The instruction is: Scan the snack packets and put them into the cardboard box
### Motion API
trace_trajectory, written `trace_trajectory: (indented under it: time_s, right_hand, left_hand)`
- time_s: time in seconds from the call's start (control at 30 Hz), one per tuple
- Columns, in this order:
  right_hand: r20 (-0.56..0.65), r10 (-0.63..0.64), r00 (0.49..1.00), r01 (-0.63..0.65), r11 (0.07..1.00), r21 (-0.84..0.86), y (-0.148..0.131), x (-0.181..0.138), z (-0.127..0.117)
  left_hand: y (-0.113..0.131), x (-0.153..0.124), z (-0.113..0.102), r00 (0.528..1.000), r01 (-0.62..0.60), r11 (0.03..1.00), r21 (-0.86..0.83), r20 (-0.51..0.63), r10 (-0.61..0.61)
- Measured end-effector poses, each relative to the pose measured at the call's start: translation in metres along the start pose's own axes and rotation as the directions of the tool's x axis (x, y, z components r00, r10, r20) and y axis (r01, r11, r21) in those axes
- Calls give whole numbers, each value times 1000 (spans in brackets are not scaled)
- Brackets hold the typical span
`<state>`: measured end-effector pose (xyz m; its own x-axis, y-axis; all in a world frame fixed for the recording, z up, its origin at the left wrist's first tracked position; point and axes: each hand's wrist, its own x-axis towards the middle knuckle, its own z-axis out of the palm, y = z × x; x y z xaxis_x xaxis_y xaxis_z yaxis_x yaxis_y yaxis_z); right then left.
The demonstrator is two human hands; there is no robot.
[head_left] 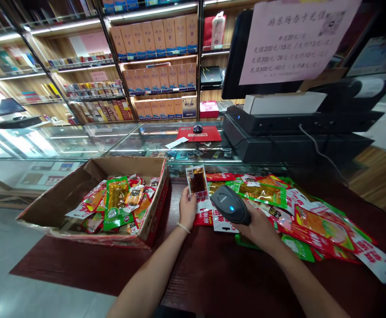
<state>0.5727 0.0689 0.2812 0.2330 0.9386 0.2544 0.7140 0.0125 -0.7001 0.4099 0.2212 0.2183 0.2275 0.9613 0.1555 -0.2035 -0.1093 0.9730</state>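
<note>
- My left hand [187, 207], at frame centre, pinches a snack packet [197, 182] upright.
- My right hand [257, 227], just right of it, grips a barcode scanner [230, 205], aimed left toward the packet.

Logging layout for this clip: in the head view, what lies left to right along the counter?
Cardboard box → left hand holding a snack packet → barcode scanner in the right hand → pile of packets.
</note>
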Motion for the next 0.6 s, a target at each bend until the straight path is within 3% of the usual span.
trace_trajectory:
  time_s: [0.17,0.33,0.47,0.6]
  right_hand:
    - [-71,-12,997,13,1000,11,9,4,1]
    - [-168,85,982,-80,996,40,10,9,2]
    - [-204,88,975,-74,994,77,8,10,5]
    - [-232,86,969,-66,994,90,10,8,8]
  left_hand:
    - [33,-9,4,992,-124,989,77,-21,126]
    - [112,-29,-11,955,-296,932,210,42,294]
    - [170,-36,-60,922,-362,800,478,61,381]
    - [194,-31,-129,885,-287,552,783,-4,465]
